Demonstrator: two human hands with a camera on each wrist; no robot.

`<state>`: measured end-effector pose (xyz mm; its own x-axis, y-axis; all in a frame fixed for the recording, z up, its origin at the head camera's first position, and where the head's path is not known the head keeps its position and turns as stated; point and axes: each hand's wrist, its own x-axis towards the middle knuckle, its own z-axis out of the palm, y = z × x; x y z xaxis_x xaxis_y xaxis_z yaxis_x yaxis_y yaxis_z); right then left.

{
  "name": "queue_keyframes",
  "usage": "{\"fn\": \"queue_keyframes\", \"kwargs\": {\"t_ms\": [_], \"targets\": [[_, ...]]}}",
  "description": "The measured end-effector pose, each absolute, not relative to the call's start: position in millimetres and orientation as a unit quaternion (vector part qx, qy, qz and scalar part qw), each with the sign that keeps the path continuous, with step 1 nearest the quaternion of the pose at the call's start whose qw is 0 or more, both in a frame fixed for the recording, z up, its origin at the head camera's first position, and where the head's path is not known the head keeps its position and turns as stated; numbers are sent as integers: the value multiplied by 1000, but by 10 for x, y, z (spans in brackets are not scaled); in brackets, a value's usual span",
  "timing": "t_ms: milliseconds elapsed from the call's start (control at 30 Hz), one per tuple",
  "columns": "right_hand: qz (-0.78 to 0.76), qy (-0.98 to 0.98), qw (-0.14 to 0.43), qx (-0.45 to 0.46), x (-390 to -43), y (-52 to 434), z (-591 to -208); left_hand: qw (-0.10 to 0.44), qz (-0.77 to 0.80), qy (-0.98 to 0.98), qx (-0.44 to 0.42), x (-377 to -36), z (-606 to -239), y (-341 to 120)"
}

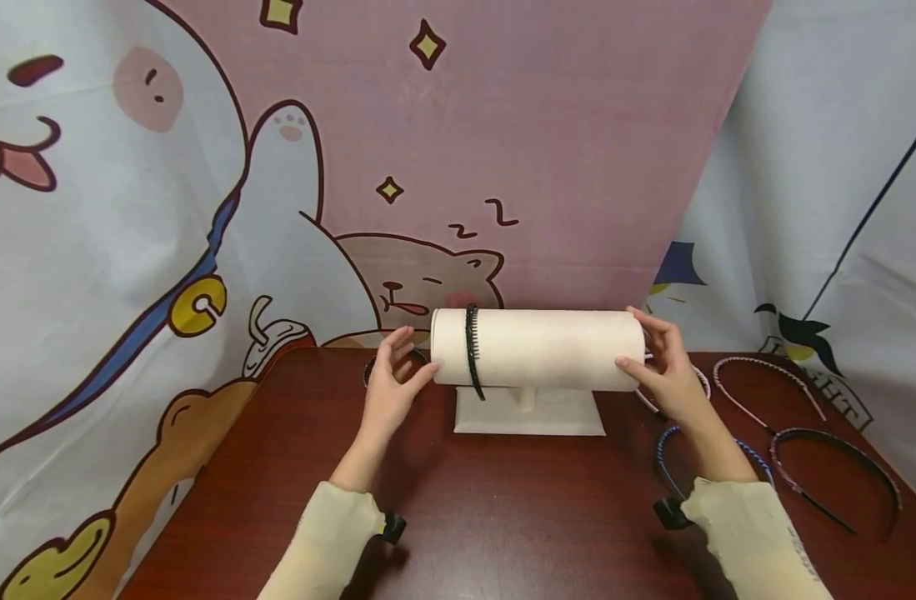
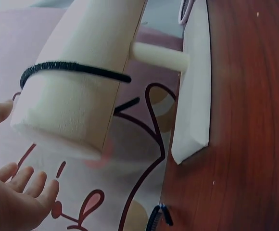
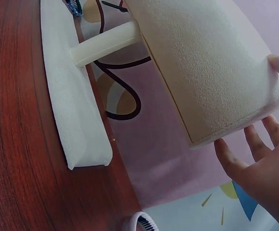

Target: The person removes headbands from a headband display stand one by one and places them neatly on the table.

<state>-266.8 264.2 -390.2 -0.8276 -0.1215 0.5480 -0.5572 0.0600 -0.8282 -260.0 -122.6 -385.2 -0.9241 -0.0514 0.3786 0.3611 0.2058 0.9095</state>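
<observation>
The right hand (image 1: 663, 367) covers part of the white headband (image 1: 702, 382) behind it. The right forearm crosses the blue headband (image 1: 662, 454). The left hand (image 1: 392, 385) hides most of a dark headband (image 1: 368, 368) on the counter (image 1: 503, 500). The roll (image 1: 538, 347) conceals its support post. Both wrist views cut off the hands at the frame edges.

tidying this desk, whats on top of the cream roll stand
One black toothed headband sits over the cream roll stand near its left end. The roll's far side is hidden. The left hand and right hand flank the ends.
</observation>
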Motion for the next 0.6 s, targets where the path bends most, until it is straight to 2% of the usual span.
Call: {"fn": "queue_keyframes", "kwargs": {"t_ms": [600], "targets": [[650,-700,168,244,-2679,2648,-3917,187,-614,-758,-112,-2521,-3965,-847]]}}
